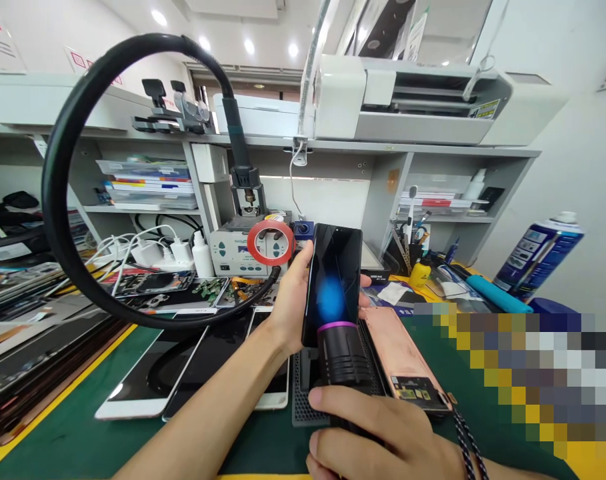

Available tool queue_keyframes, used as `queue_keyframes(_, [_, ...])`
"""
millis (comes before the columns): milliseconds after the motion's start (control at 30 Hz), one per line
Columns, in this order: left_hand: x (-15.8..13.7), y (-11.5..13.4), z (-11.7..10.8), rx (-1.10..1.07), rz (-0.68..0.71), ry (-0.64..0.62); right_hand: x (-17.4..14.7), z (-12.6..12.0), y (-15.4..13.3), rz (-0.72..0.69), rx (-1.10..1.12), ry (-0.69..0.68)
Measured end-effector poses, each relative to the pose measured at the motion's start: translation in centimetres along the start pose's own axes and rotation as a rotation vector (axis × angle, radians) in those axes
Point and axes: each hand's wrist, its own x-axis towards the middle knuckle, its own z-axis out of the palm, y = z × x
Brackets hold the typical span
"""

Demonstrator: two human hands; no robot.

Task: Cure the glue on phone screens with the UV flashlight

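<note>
A black smartphone [340, 267] is held up, screen towards me, in my left hand [289, 303], with the thumb along its left edge and fingertips showing past its right edge. My right hand [377, 433] is wrapped around a black flashlight [345, 360] with a purple ring at its head. A blue glow falls on the lower part of the phone screen from the flashlight. Beneath them lies a dark perforated pad [307, 417], partly hidden. To its right rests a pinkish phone back part [403, 347] with exposed components.
White-framed phones [153, 373] lie on the green mat at left. A thick black hose [57, 160] loops up from a hot air station [233, 247]. Red tape [270, 242] stands before it. A spray can [537, 257] is at right, beside a pixelated area.
</note>
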Motion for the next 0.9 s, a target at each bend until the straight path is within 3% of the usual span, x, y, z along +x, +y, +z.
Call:
queue_keyframes(333, [0.0,-0.6,0.3,0.052,-0.031,0.088,0.3,-1.0,0.4,0.079,0.022,0.016])
queue_keyframes(467, [0.0,-0.9,0.5,0.057,-0.069,0.13,0.6,-1.9,0.8,-0.017,-0.014,-0.002])
queue_keyframes(767, [0.0,-1.5,0.5,0.002,-0.003,0.073,0.1,-0.9,0.8,0.041,-0.079,0.218])
queue_keyframes(900, [-0.2,-1.6,0.6,0.017,0.004,0.048,0.0,-1.0,1.8,-0.104,-0.115,0.258])
